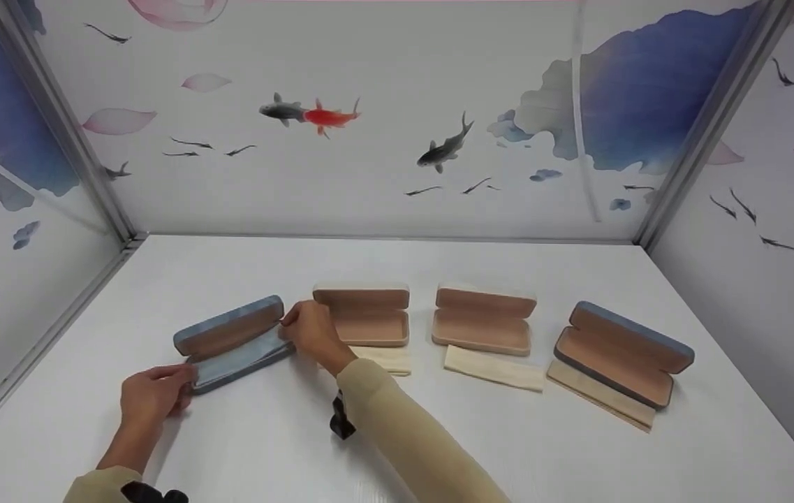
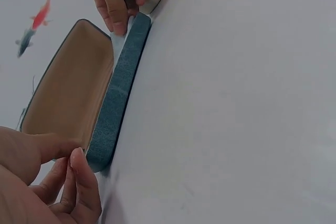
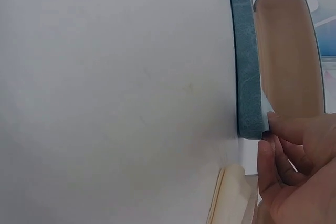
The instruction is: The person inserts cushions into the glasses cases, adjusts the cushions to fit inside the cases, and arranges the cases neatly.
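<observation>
An open glasses case (image 1: pixel 229 381) with a blue shell and tan lining stands at the left of the table, its lid tilted back. Inside its lower half lies a light blue cleaning cloth (image 1: pixel 237 360). My left hand (image 1: pixel 151 397) pinches the cloth's left end at the case's corner; in the left wrist view the fingers largely hide that end. At the opposite end, my right hand (image 1: pixel 316 335) pinches the cloth between thumb and fingers. A pale strip of the cloth (image 3: pixel 266 106) shows beside the right thumb in the right wrist view.
Two pale glasses cases, a middle-left one (image 1: pixel 373 327) and a middle-right one (image 1: pixel 482 332), stand open, as does a blue one (image 1: pixel 613 360) at the right. Folded cream cloths (image 1: pixel 493 368) lie before them. Printed wall panels (image 1: pixel 383 209) enclose the white table.
</observation>
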`<state>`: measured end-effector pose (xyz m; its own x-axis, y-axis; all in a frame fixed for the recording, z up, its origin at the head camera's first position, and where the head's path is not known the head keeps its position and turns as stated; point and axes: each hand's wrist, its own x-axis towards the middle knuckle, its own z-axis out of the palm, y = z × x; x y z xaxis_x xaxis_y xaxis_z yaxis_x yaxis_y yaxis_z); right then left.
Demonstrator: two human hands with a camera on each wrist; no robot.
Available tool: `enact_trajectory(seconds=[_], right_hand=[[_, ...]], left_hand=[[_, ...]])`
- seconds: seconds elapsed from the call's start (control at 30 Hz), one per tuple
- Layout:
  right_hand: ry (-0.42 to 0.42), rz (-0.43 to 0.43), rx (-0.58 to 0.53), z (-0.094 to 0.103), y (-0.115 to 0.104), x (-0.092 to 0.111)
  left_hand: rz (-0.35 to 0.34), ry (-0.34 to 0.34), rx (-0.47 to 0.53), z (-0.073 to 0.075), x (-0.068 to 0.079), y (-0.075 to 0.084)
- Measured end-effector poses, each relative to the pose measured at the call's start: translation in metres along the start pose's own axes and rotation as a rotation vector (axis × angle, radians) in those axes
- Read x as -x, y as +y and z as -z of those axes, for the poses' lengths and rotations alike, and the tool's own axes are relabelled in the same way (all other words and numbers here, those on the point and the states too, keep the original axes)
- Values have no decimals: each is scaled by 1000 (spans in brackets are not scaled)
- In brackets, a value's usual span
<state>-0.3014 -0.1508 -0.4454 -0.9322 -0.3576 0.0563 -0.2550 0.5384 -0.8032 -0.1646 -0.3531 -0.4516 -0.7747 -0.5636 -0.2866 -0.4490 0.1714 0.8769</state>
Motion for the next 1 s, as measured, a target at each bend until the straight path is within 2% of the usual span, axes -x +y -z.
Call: enact_trajectory(seconds=[0.13, 0.33, 0.47, 0.6, 0.73, 0.87, 1.0], right_hand=[[-27, -19, -33, 5, -3, 0], [-9, -58, -11, 10, -8, 1], [-5, -97, 19, 17, -12, 1], [-13, -101, -9, 25, -16, -2], [-32, -100, -85, 32, -20, -3], [-73, -152, -162, 34, -24, -3], [-138, -217, -207, 33, -28, -2]], left_hand=[[3, -10, -15, 3, 1, 3], [17, -53, -7, 13, 3, 9], [24, -57, 19, 19, 4, 13], [30, -68, 15, 22, 6, 21], [47, -149, -41, 25, 5, 31], [88, -269, -95, 26, 3, 41], [123, -352, -117, 24, 0, 46]])
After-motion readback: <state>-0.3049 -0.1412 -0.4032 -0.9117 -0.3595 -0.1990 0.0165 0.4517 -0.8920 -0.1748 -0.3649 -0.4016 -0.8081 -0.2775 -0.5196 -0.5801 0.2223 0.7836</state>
